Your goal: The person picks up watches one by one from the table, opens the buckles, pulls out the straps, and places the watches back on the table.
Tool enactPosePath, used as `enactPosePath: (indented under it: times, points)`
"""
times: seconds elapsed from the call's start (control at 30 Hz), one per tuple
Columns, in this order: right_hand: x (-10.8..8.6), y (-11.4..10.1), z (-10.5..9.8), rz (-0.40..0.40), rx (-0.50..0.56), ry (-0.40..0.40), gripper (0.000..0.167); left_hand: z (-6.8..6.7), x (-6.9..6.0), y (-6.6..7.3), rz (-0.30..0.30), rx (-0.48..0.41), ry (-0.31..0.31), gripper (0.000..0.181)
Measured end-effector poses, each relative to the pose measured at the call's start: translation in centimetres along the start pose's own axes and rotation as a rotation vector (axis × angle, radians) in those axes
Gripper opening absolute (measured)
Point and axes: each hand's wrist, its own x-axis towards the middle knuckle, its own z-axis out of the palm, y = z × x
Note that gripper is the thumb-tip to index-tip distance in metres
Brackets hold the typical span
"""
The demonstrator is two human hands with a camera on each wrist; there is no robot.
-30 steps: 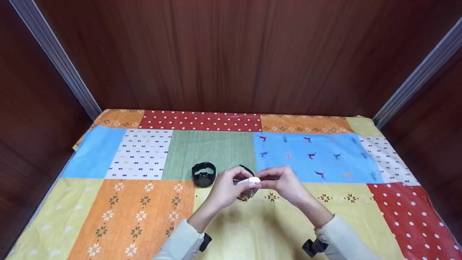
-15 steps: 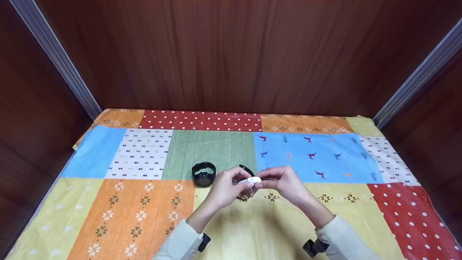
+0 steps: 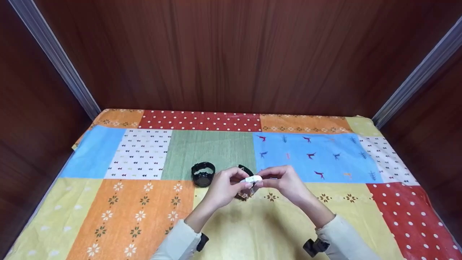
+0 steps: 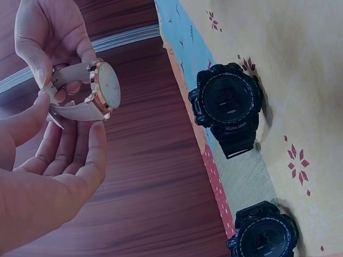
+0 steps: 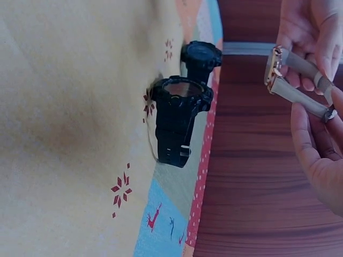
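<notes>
Both hands hold a white-strapped watch with a rose-gold case above the cloth, its strap bent into a loop. The left hand pinches one side of the strap near the buckle. Opposite it, the right hand pinches the other strap end between thumb and fingers. In the right wrist view the watch hangs with its dial facing away from the fingertips. One black sport watch lies on the cloth just beyond the hands, partly hidden by them in the head view.
A second black sport watch stands on the cloth left of the hands. The patchwork cloth covers the table, with dark wood-grain panels behind and at both sides.
The white strap has turned slightly between the fingers, and the rose-gold case shows a little more below the hands. Both hands keep their hold in nearly the same place.
</notes>
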Motion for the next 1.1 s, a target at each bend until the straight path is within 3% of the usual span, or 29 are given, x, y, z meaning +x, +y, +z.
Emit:
enactPosePath:
  times: [0.4,0.67,0.8,1.1]
  points:
    - [0.0,0.0,-0.2,0.008,0.015,0.012,0.024,-0.3,0.2,-0.9,0.022,0.135,0.022,0.009]
    - [0.0,0.0,-0.3,0.013,0.009,0.025,0.024,-0.6,0.0,-1.3,0.007,0.176,0.008,0.011]
    - [0.0,0.0,-0.4,0.020,0.013,0.026,0.025,-0.7,-0.1,-1.5,0.028,0.204,-0.003,0.011]
    - [-0.1,0.1,-0.4,0.023,0.009,0.030,0.025,-0.8,-0.1,-0.5,0.019,0.202,-0.010,0.023]
